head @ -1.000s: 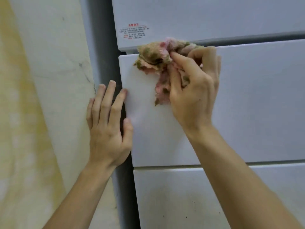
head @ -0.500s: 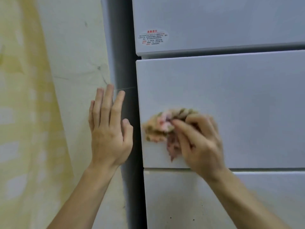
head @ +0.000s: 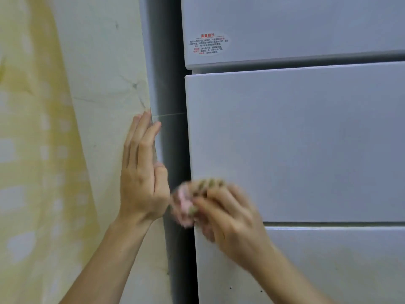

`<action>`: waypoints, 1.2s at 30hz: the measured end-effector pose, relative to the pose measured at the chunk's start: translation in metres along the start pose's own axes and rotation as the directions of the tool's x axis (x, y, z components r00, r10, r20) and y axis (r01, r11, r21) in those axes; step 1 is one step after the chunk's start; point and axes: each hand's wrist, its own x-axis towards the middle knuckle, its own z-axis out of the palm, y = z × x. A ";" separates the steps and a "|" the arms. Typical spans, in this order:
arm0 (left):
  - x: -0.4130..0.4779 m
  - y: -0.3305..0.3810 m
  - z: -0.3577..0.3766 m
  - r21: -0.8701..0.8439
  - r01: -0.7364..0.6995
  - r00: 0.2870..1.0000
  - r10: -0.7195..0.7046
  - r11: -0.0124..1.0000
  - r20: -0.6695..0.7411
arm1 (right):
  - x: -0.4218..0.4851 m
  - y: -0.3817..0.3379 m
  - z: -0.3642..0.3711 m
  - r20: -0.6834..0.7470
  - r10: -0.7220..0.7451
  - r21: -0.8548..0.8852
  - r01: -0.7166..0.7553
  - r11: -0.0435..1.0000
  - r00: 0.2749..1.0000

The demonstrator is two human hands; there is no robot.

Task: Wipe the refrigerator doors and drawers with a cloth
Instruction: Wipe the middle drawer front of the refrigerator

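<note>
A white refrigerator fills the right of the view. Its upper door (head: 306,25) carries a small label (head: 208,43). Below it is the middle drawer front (head: 306,145), and under that the lower drawer front (head: 328,266). My right hand (head: 232,218), blurred by motion, grips a bunched pink and green cloth (head: 186,202) against the lower left corner of the middle drawer. My left hand (head: 142,172) lies flat with straight fingers on the wall, right beside the refrigerator's dark side panel (head: 171,128).
A pale wall (head: 105,84) with cracks and yellow staining (head: 32,150) stands to the left, close against the refrigerator. The lower drawer front shows small dark specks near its left edge.
My right hand has carried the cloth down from the middle drawer's top left corner to its lower left corner. My left hand has slid off the drawer's edge onto the wall.
</note>
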 end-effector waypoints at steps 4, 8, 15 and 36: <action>-0.003 0.005 0.005 0.036 0.023 1.000 -0.022 0.999 -0.013 | -0.047 0.014 -0.024 0.076 -0.019 -0.088 0.026 0.996 0.997; 0.001 0.017 0.013 0.073 0.012 0.998 -0.008 0.997 -0.057 | 0.007 0.063 -0.066 -0.228 0.123 -0.213 -0.172 0.962 0.966; -0.004 0.053 0.039 0.037 -0.104 0.995 0.104 0.994 0.002 | 0.028 0.061 -0.060 -0.397 0.332 -0.048 -0.380 0.924 0.856; -0.009 0.097 0.073 0.138 -0.092 0.996 0.094 0.986 -0.007 | -0.002 0.105 -0.106 -0.399 0.259 -0.155 -0.343 0.926 0.880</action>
